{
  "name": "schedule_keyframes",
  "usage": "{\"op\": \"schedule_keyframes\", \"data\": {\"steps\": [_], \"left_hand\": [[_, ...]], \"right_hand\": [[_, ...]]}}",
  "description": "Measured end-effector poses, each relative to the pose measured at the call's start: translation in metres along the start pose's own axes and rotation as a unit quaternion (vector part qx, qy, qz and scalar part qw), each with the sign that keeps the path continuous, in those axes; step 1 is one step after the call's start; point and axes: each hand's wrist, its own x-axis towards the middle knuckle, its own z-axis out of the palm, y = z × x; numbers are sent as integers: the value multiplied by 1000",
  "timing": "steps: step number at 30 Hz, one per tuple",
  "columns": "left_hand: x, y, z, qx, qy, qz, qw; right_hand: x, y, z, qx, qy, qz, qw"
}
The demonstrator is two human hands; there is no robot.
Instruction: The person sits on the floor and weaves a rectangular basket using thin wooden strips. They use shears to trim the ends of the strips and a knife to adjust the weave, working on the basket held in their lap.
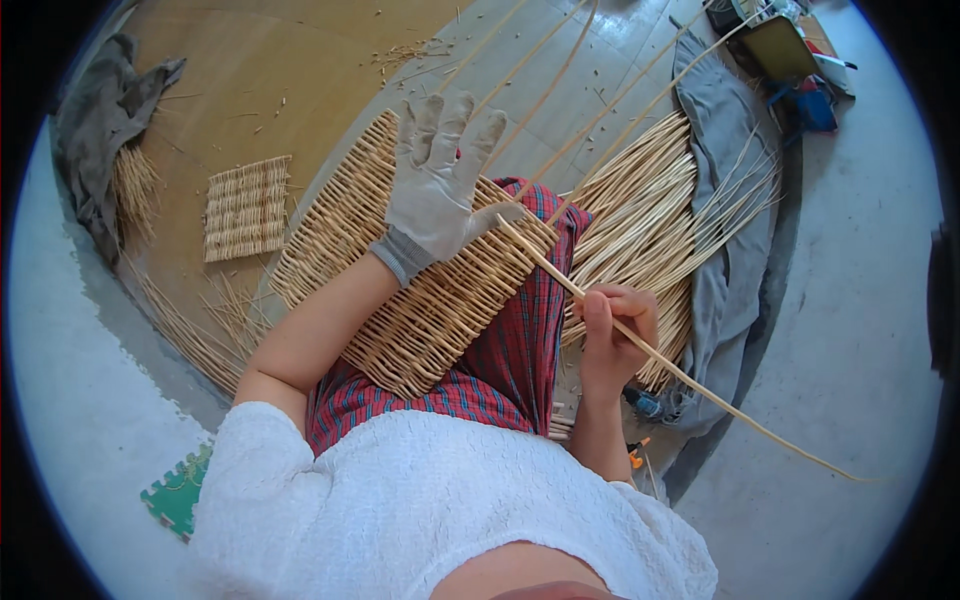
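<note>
Panel (440,310) beneath left hand (435,200) — rod (685,377) in right hand (615,335)

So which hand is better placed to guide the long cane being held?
Probably the right hand: it is bare and pinches the cane. The gloved left hand is spread open over the woven panel, with no visible grip on the cane.

Your gloved L hand (435,205), fingers (455,122) spread, is over the woven wicker panel (440,310) on your lap (515,365); bare R hand (614,330) pinches a wicker rod (700,387), tip nr L thumb (492,216); rod bundle (640,195) to R.
</note>
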Motion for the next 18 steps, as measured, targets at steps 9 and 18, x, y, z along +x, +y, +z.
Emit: {"op": "schedule_keyframes", "data": {"steps": [9, 18], "left_hand": [[-2, -2, -4, -36, 16, 0, 999], [-1, -1, -6, -30, 3, 9, 1000]], "right_hand": [[0, -12, 8, -84, -28, -84, 993], [7, -3, 13, -149, -23, -44, 988]]}}
